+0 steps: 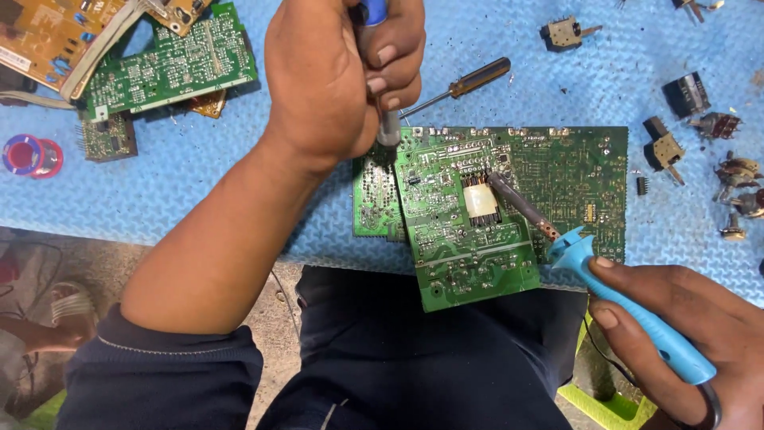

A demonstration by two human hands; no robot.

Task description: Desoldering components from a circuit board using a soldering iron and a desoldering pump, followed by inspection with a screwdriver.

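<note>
A green circuit board (477, 231) lies tilted on top of a larger green board (573, 175) at the front of a blue mat. A pale rectangular component (480, 201) sits at its middle. My right hand (684, 318) grips a soldering iron with a light blue handle (629, 310); its metal tip (509, 195) rests beside that component. My left hand (342, 72) is closed around a slim tool with a blue top and grey barrel (387, 127), held upright with its lower end at the board's upper left corner.
A screwdriver with a brown handle (469, 80) lies behind the boards. More circuit boards (171, 64) are stacked at the back left, with a red spool (32, 155) near them. Several loose electronic parts (664, 147) are scattered at the right. My dark-clothed legs are below the mat's edge.
</note>
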